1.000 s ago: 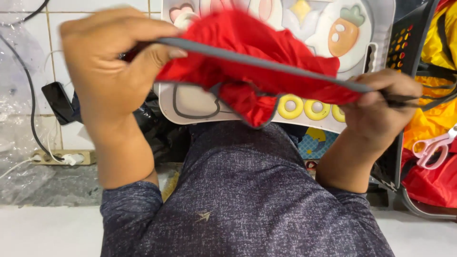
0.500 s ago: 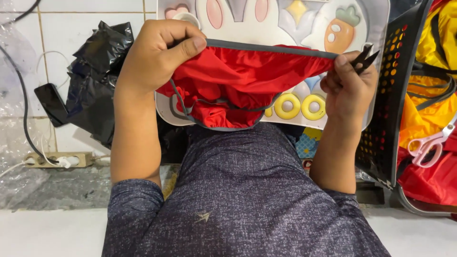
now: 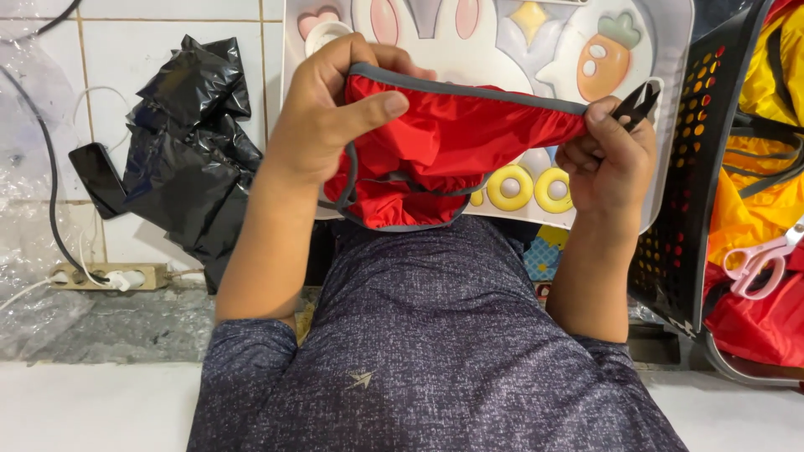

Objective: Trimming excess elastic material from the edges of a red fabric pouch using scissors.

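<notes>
While both hands hold it up between them, the red garment (image 3: 456, 142) with its grey elastic trim hangs stretched in front of a white tray (image 3: 670, 100) moulded with cartoon shapes — a carrot, a heart, some yellow rings. The left hand (image 3: 327, 117) grips one end of the waistband, thumb pressed across the red cloth and fingers curled tightly behind the grey edge; the right hand (image 3: 607, 155) pinches the other end in a closed fist, with a short dark strap or tag poking out above its knuckles. Judging by how things lie, the band is pulled taut and level along the top, but the lower part of the fabric bunches loosely below — so the piece looks spread for checking or folding, with no fold made yet. To the person's right stands a black perforated basket (image 3: 695, 167) beside yellow and red cloth (image 3: 754, 218), on which lie scissors (image 3: 762, 259) with pale pink handles. To the left, a crumpled black plastic bag (image 3: 193, 159) rests against the tiled wall, above a power strip (image 3: 105, 276) with white cables.
</notes>
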